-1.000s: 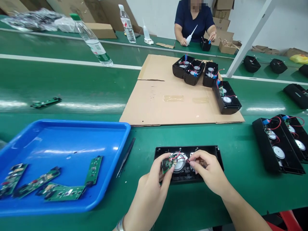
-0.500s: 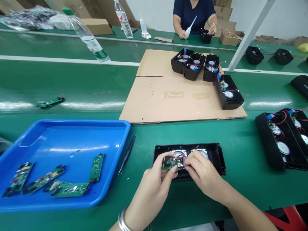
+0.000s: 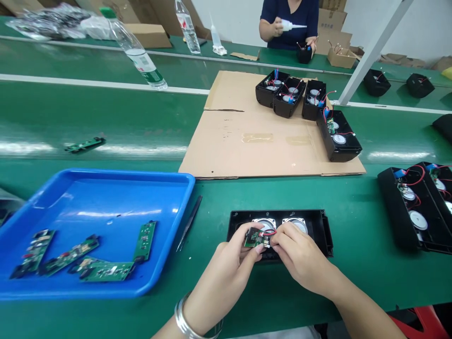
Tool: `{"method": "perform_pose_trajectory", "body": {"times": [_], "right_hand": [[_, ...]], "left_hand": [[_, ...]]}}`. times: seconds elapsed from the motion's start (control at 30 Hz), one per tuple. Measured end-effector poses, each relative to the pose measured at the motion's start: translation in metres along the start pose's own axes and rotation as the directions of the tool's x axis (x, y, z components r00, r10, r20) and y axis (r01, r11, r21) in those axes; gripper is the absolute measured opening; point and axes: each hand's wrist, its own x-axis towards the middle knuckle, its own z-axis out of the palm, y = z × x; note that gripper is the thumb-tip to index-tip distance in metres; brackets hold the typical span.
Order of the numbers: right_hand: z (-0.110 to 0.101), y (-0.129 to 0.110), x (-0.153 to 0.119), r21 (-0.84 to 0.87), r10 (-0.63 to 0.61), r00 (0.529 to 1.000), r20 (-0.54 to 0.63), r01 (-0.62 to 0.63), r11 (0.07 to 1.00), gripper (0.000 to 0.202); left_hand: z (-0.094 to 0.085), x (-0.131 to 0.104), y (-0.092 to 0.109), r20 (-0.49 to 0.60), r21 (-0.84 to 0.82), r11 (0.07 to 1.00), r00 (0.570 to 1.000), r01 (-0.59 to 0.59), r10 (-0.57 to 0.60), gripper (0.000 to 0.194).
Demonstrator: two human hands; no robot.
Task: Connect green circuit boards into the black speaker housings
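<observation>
Between the thumb and fingers of my left hand is a small green circuit board. My right hand pinches at the board's right edge, where a red wire shows. What those fingertips grip is hidden, perhaps too small to see. Both hands are over the near side of a black speaker housing lying open on the bench. Two round speakers sit inside it, partly covered by my fingers.
A blue tray with several circuit boards stands left, tweezers beside it. Wired black housings rest on cardboard and at the right. Across the bench a person holds a white squeeze bottle.
My hands keep their hold on the board, almost unmoved over the housing. The view has shifted slightly. The person opposite has raised the squeeze bottle and tipped it sideways.
</observation>
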Motion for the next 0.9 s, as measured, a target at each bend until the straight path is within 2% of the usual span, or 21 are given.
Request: {"method": "perform_pose_trajectory", "body": {"times": [0.17,0.4,0.73,0.9], "right_hand": [[0.000,-0.002,0.001,-0.082,-0.024,1.000,0.004,0.025,0.996,0.020],[0.001,0.000,0.000,-0.108,-0.030,0.999,-0.020,0.028,0.994,0.018],[0.004,0.001,0.001,-0.118,-0.063,0.997,-0.045,0.058,0.991,0.020],[0.009,0.001,-0.001,-0.213,-0.107,0.986,-0.130,0.078,0.974,0.024]], "left_hand": [[0.000,-0.001,-0.003,0.022,0.043,0.999,1.000,-0.014,0.014,0.027],[0.001,-0.004,-0.004,-0.003,0.199,0.979,0.999,-0.042,0.043,0.029],[0.005,-0.001,-0.003,-0.019,-0.011,1.000,1.000,-0.006,0.006,0.027],[0.011,-0.001,-0.004,-0.082,-0.064,0.997,0.996,-0.038,0.033,0.024]]}}
